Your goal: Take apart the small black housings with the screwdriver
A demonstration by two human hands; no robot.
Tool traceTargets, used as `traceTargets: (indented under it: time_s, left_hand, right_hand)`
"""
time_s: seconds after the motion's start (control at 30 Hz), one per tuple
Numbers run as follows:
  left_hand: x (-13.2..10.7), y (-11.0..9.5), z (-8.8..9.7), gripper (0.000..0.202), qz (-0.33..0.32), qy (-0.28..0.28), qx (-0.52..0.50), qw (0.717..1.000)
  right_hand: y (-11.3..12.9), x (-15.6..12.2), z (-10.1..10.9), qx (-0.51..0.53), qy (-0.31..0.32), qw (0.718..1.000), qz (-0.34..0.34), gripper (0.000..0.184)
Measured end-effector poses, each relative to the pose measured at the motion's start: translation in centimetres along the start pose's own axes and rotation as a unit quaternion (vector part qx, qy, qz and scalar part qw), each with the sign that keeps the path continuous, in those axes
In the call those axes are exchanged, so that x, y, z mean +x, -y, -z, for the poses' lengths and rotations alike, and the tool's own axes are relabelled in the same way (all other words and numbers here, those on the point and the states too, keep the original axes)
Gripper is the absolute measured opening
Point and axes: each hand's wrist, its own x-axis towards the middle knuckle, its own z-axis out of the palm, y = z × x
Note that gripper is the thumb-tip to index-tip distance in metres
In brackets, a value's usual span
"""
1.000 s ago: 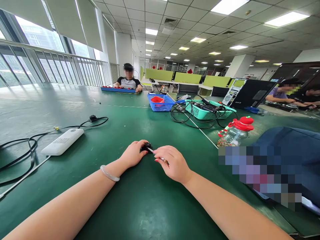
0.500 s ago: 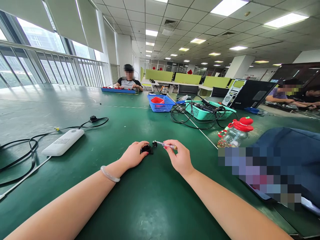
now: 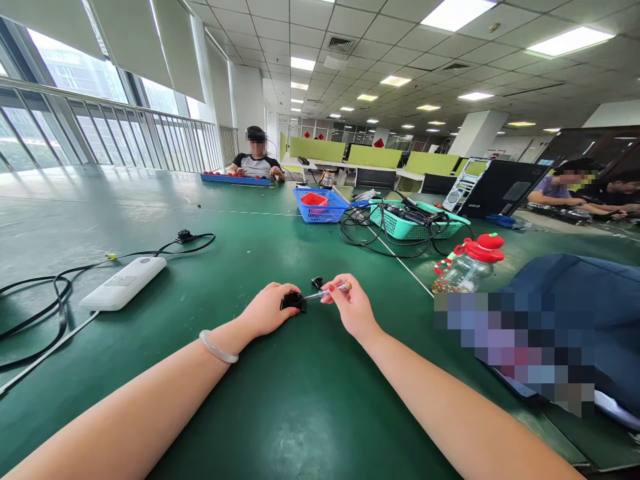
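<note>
Right hand [image 3: 353, 305]: fingers pinching screwdriver [image 3: 314, 295];
Long axis: sideways between hands, tip leftward at black part [image 3: 294, 302];
Left hand [image 3: 267, 310]: fingers clasping that part on green table [image 3: 295, 380];
Blue basket [image 3: 325, 214]: red tray [image 3: 314, 200];
Teal basket [image 3: 400, 229]: black cables [image 3: 411, 214]

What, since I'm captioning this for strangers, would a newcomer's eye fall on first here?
Probably the left hand, near the middle, holding a black part on the green table, and the right hand pointing a slim screwdriver-like tool at it. Next might come the clear bottle with its bright red lid, off to the right, and the blue basket holding a red container, farther back.
</note>
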Motion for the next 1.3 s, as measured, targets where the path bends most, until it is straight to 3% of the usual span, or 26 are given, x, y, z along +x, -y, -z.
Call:
traceTargets:
  time_s: [0.5,0.77,0.93,1.07,1.3]
  left_hand:
    - [-0.3,0.2,0.3,0.040,-0.004,-0.004,0.018,1.000]
    - [-0.4,0.0,0.3,0.042,-0.002,-0.001,0.024,1.000]
    - [-0.4,0.0,0.3,0.042,-0.001,-0.001,0.025,1.000]
    - [-0.4,0.0,0.3,0.041,-0.009,-0.003,0.028,1.000]
    - [-0.4,0.0,0.2,0.040,-0.018,0.002,0.021,1.000]
  right_hand:
    - [-1.4,1.4,-0.8,0.049,-0.021,0.998,-0.044,0.038]
    - [1.3,5.4,-1.9,-0.030,0.103,0.993,-0.043,0.021]
    - [-0.2,6.0,-3.4,0.024,0.025,0.999,-0.018,0.021]
    - [-2.0,5.6,-3.2,0.054,-0.015,0.998,-0.021,0.029]
    - [-1.2,4.2,-2.7,0.042,-0.111,0.993,-0.001,0.027]
